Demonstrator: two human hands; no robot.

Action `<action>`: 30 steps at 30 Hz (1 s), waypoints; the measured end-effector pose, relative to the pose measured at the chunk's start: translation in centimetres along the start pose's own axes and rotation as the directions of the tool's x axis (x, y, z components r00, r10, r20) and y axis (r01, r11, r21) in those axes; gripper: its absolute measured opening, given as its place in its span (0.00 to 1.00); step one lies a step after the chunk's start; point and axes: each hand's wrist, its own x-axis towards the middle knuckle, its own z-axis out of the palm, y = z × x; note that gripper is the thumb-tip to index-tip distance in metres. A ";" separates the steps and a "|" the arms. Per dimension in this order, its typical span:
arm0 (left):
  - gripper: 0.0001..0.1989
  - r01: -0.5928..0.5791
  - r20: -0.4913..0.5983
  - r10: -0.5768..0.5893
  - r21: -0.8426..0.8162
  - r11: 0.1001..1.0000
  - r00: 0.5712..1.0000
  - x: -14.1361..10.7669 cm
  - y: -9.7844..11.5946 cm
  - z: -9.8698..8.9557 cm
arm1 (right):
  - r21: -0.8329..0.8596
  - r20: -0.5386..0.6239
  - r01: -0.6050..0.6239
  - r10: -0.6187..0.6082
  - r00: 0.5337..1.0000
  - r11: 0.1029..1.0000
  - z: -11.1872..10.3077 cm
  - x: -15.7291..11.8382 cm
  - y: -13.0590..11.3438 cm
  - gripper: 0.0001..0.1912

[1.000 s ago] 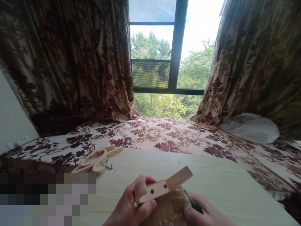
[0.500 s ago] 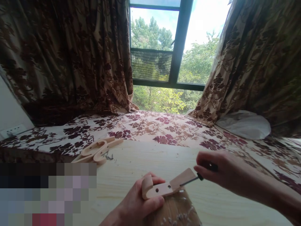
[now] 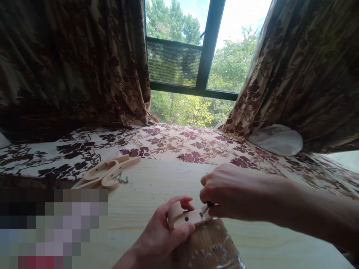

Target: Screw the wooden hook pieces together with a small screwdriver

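Patterned curtains [image 3: 112,63] flank a dark-framed window [image 3: 208,48] showing bright sky [image 3: 241,16] and green trees [image 3: 230,65].

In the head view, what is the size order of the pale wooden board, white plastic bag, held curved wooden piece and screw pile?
Largest to smallest:
1. Pale wooden board
2. White plastic bag
3. Curved wooden piece, partly covered by the left hand
4. Screw pile

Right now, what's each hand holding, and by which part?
Left hand: the hook, around its curved end. Right hand: the screwdriver, by its handle, mostly hidden.

no readable text, labels, numbers
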 end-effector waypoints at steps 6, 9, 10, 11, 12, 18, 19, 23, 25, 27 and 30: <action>0.20 -0.011 0.025 0.013 -0.049 0.999 1.000 0.1 -0.3 0.2 | -0.059 0.090 0.065 -0.060 0.994 0.996 -0.9 1.2 -0.3 0.05; 0.20 0.006 0.008 -0.006 -0.091 0.996 1.000 0.1 -0.5 0.2 | -0.035 0.080 0.047 -0.044 0.996 0.998 -0.8 2.0 -0.1 0.04; 0.20 0.018 0.006 -0.017 -0.104 0.994 1.000 0.0 -0.5 0.2 | -0.024 0.086 0.034 -0.032 0.996 0.999 -0.7 2.3 0.0 0.04; 0.20 0.026 0.004 -0.026 -0.115 0.993 1.000 0.0 -0.4 0.2 | -0.008 0.100 0.021 -0.020 0.995 1.000 -0.7 2.7 0.2 0.05; 0.20 0.031 0.002 -0.031 -0.120 0.992 1.000 -0.1 -0.3 0.3 | 0.018 0.120 0.007 -0.009 0.993 1.000 -0.7 3.1 0.4 0.06; 0.18 0.051 -0.037 -0.055 -0.090 0.995 0.998 -0.1 0.2 0.3 | 0.297 0.300 -0.136 0.042 0.953 0.945 -0.1 4.7 2.3 0.08; 0.17 0.055 -0.018 -0.057 -0.071 0.996 0.998 -0.1 0.3 0.3 | 0.304 0.301 -0.150 0.055 0.952 0.941 0.0 4.6 2.4 0.09; 0.14 0.051 0.064 -0.049 -0.030 0.998 0.997 0.0 0.0 0.0 | 0.077 0.150 -0.102 0.090 0.985 0.992 -0.2 3.3 1.2 0.10; 0.13 0.035 0.057 -0.033 -0.044 0.998 0.998 0.0 -0.1 0.0 | -0.079 0.049 -0.054 0.058 0.997 0.995 -0.7 2.5 0.2 0.06; 0.12 0.028 0.049 -0.026 -0.047 0.998 0.998 -0.1 0.0 0.0 | -0.131 0.013 0.006 -0.004 1.000 0.991 -1.3 1.9 -0.7 0.01; 0.11 0.030 0.066 -0.026 -0.058 0.998 0.997 -0.2 0.1 0.0 | -0.122 0.040 0.111 -0.107 0.993 0.986 -1.7 1.7 -1.4 0.07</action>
